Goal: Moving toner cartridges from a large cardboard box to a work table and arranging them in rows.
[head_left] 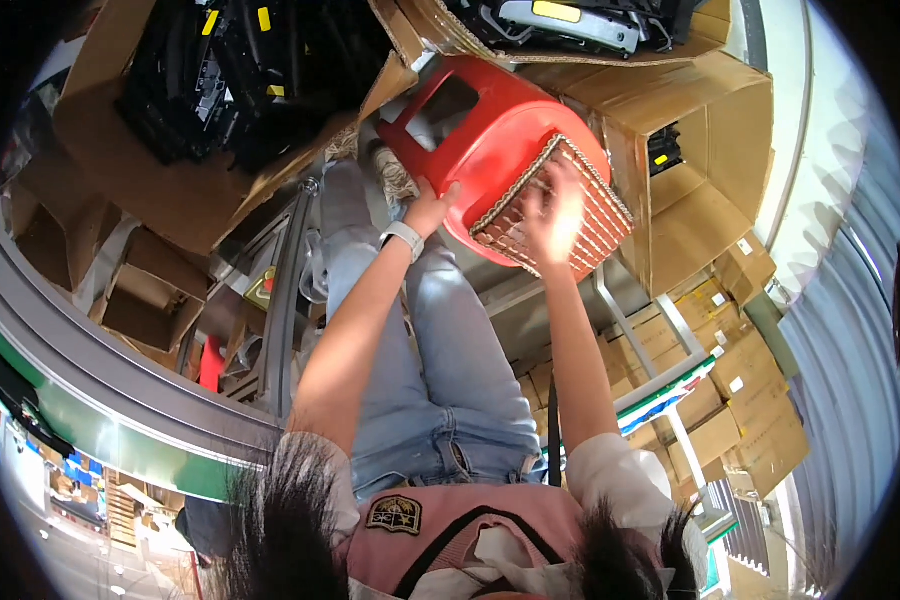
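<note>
A red plastic stool [511, 128] is tipped in front of my legs, its seat turned toward me and one leg opening showing at the upper left. On the seat lies a brown woven mat [595, 199] with a braided, light-coloured edge. My left hand [431, 210], with a white band at the wrist, grips the near left edge of the stool; some of its fingers are hidden behind the plastic. Over the mat is my right hand [555, 218], bright and smeared by motion. I cannot tell whether its fingers hold or only touch the mat.
Open cardboard boxes surround the stool: a large left box [100, 150] with black parts, a far box [620, 58] with grey and black parts, and a right box [705, 215]. Stacked cartons [755, 400] stand at right. A metal rail [288, 290] runs beside my left leg.
</note>
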### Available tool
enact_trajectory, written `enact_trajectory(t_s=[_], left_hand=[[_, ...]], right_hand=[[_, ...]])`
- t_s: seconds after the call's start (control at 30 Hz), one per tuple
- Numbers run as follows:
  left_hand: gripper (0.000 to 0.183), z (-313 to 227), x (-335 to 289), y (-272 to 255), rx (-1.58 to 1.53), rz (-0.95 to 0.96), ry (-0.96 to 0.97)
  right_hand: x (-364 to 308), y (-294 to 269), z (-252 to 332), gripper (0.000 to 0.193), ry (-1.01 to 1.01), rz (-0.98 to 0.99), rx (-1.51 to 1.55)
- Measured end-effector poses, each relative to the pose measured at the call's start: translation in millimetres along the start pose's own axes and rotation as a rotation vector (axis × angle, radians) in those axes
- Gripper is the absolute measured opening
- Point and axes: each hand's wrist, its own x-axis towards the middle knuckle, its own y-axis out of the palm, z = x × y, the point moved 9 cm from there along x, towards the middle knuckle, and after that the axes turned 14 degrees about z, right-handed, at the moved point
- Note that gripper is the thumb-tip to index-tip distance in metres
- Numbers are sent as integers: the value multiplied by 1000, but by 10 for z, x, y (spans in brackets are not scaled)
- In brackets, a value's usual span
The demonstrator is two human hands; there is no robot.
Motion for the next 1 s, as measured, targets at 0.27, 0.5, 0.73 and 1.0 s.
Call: enact_trajectory(t_s=[0.27,0.5,0.73,1.0], left_hand=[[59,-1638,-597,602,753,-165,466],[50,-1424,-449,1034,466,50,227],[66,-2018,-601,502,1161,-596,610],[61,-1701,-368,319,704,-256,309]], right_hand=[[-1766,261,-2777,90,1021,-186,1231],[-1530,26,-2274,83,824,-359,949],[-1260,93,-2002,94,719,-404,585],[-1405,341,-1599,90,862,-403,540]])
